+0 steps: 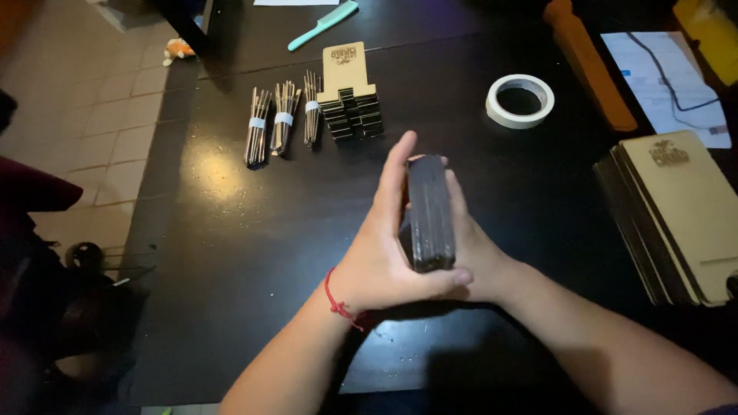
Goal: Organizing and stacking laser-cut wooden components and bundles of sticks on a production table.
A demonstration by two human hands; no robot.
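Stack [429,215] pressed on edge between both palms, above bench [231,230] centre. Long axis from 12 to 6 o'clock. Left hand [380,257] at 9, right hand [473,246] at 3, each grip flat, closed on it.

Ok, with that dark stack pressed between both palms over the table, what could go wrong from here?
The stack of thin dark-edged pieces is held only by side pressure from the left hand and right hand; it may well buckle or fan out if the squeeze eases.

Dropped pieces would land on the black table, where dark edges are hard to spot.

The taped bundles and the stepped pile lie just ahead; a forward slip could scatter them.
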